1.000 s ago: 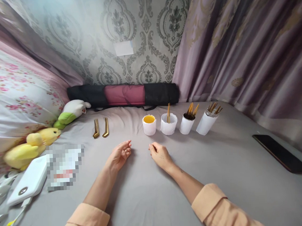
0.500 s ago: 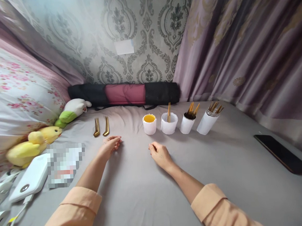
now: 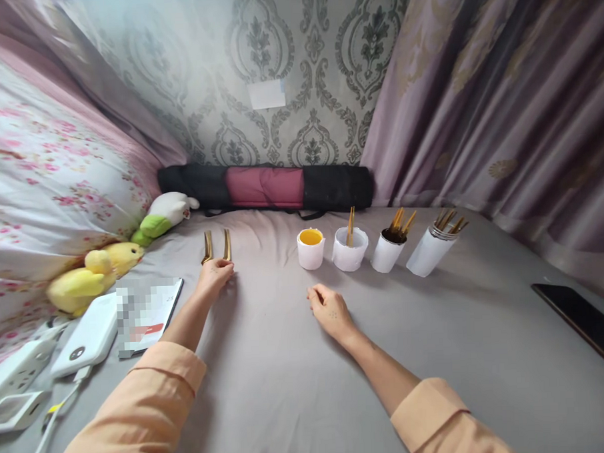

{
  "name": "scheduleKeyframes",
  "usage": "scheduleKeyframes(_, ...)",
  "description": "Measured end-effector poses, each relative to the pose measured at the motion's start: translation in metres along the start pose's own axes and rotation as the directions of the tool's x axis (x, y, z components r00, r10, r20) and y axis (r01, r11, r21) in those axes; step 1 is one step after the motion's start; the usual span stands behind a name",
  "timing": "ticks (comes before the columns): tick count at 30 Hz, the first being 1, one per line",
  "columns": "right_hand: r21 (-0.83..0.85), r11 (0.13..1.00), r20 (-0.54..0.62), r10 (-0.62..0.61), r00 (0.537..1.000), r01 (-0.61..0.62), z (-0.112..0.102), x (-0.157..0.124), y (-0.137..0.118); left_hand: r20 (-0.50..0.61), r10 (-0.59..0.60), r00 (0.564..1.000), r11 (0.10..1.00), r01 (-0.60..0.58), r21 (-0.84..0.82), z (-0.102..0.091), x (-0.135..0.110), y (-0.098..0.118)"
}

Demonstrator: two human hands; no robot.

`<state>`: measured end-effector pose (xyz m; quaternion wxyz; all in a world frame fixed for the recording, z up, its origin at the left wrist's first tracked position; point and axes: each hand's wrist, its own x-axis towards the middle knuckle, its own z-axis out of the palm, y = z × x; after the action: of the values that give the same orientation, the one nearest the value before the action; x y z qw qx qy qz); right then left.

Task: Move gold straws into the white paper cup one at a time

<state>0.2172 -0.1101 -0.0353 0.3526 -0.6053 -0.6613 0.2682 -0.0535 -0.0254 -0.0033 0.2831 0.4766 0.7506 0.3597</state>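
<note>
My left hand [image 3: 215,277] is at the near ends of two gold bent tweezers, its fingers drawn together and pointing right. It covers the lower end of the right tweezers [image 3: 226,242]; whether it grips them is hidden. Just to its left lie the other tweezers [image 3: 207,245], their near end close to the knuckles. My right hand [image 3: 332,313] rests on the grey sheet with fingers curled closed, and nothing shows in it. Beyond it stand a white cup with yellow inside [image 3: 310,254] and a wider white cup [image 3: 348,256] with thin wooden sticks.
Further right are two white-wrapped holders, one [image 3: 387,256] with several sticks, another tilted [image 3: 428,253]. A black phone [image 3: 581,321] lies at right. At left are a power bank [image 3: 86,336], power strip [image 3: 15,369], blurred packet [image 3: 158,313] and plush toys [image 3: 91,276]. A black-and-red roll [image 3: 265,187] lies behind.
My left hand has moved away from me and to the left, reaching the near ends of the tweezers. My right hand stays nearly in place. The view has shifted slightly left.
</note>
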Motion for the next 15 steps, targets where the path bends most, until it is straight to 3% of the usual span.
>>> scheduleKeyframes(15,0.007,1.0,0.011,0.027,1.0,-0.027,-0.001,0.0,-0.003,-0.122,0.092,0.988,0.955,-0.052,0.293,-0.026,0.025,0.0)
